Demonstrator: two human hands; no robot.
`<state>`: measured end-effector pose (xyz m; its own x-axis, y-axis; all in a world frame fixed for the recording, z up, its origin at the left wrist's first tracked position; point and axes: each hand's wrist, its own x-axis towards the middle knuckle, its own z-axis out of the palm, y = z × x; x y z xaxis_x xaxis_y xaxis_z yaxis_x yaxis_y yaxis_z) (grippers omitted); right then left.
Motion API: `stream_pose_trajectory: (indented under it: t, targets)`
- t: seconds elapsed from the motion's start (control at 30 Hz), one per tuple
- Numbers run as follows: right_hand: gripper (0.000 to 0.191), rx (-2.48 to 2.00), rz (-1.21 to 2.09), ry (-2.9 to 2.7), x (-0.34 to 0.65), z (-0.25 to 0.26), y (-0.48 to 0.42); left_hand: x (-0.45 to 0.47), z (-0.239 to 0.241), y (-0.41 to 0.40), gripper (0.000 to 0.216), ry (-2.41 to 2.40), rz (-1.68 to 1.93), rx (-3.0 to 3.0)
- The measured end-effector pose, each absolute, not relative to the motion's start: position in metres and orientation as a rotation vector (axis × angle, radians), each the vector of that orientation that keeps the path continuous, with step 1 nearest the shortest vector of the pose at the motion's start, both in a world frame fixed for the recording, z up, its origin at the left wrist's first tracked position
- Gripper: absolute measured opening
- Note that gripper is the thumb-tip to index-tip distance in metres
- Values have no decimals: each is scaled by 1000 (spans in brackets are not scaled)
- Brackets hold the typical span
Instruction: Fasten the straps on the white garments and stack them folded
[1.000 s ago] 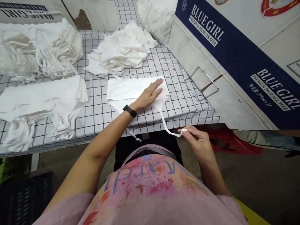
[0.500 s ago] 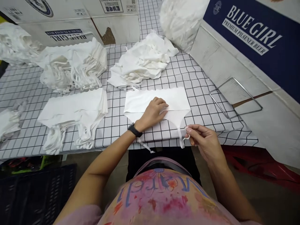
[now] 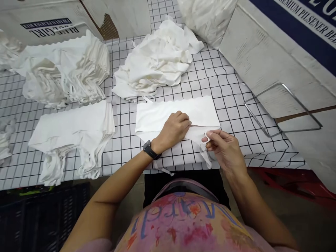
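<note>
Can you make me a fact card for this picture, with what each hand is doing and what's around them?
Left hand: resting on the white fabric piece
Right hand: pinching a white strap
Left wrist: dark watch
Left of the piece: two neat white stacks, one behind the other
Behind the piece: a crumpled white pile
Right side: metal wire frame, cardboard box
Under it all: checked tablecloth

Left hand (image 3: 173,129) bent inward, right fingers (image 3: 222,134) pinched
</note>
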<state>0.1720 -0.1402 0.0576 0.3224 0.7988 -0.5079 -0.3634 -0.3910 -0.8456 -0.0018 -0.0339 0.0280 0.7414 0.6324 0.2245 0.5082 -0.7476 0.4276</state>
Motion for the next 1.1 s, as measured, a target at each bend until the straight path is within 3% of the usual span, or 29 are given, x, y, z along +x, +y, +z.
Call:
stream_pose_trajectory:
  t: [0.6,1.1]
  targets:
    - [17,-1630,1178,-556,152,55,-110,2,15,-32,16,800,982,2632]
    - [18,-1594,1215,-479,147,47,-106,1,18,-37,27,689,943,2934]
